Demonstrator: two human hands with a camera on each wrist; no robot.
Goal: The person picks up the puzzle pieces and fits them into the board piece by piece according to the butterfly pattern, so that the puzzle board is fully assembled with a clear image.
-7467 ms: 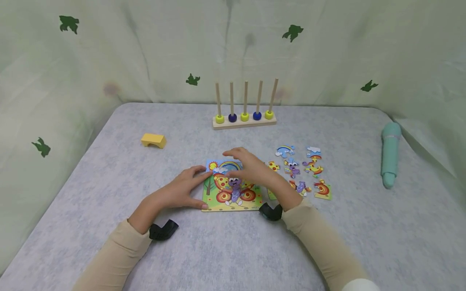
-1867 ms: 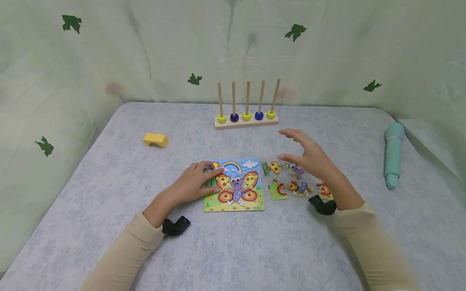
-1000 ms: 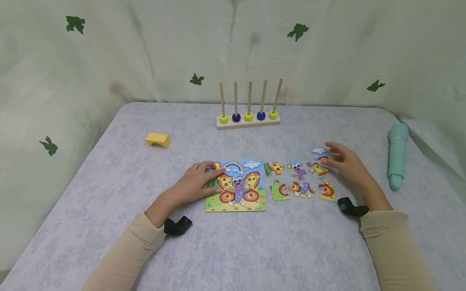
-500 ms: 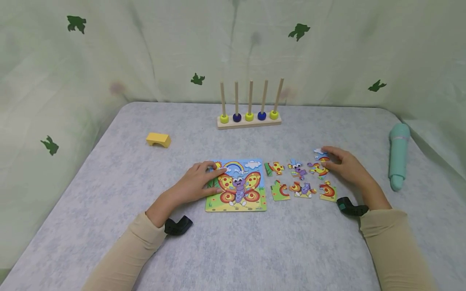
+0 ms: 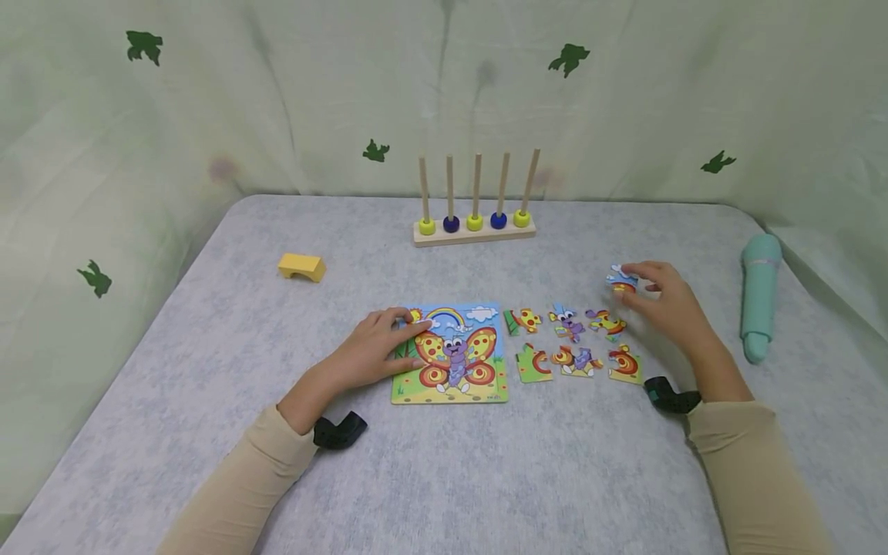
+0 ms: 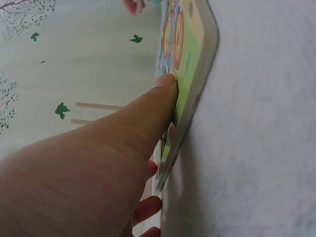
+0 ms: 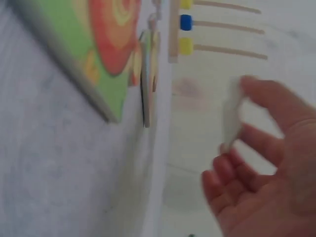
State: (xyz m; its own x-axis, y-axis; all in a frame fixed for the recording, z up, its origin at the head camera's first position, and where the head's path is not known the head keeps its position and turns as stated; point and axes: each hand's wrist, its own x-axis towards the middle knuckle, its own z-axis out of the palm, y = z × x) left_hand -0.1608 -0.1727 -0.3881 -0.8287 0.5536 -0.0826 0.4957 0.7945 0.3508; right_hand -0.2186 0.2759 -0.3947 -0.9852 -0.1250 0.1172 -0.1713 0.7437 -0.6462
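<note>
Cloud piece [image 5: 621, 281] has risen off table [image 5: 430, 478], pinched in right hand [image 5: 667, 302] | six loose pieces [image 5: 578, 360] lie nearside of those fingertips, one fewer down | board [image 5: 479, 391] under left hand [image 5: 368, 351], fingers apart

The puzzle board [image 5: 454, 358] looks smooth, the peg stand [image 5: 475, 236] matt wood, the sleeves [image 5: 239, 478] cloth.

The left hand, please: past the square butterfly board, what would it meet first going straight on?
Likely the loose green-and-yellow puzzle piece, though the left hand might pass above it.
</note>
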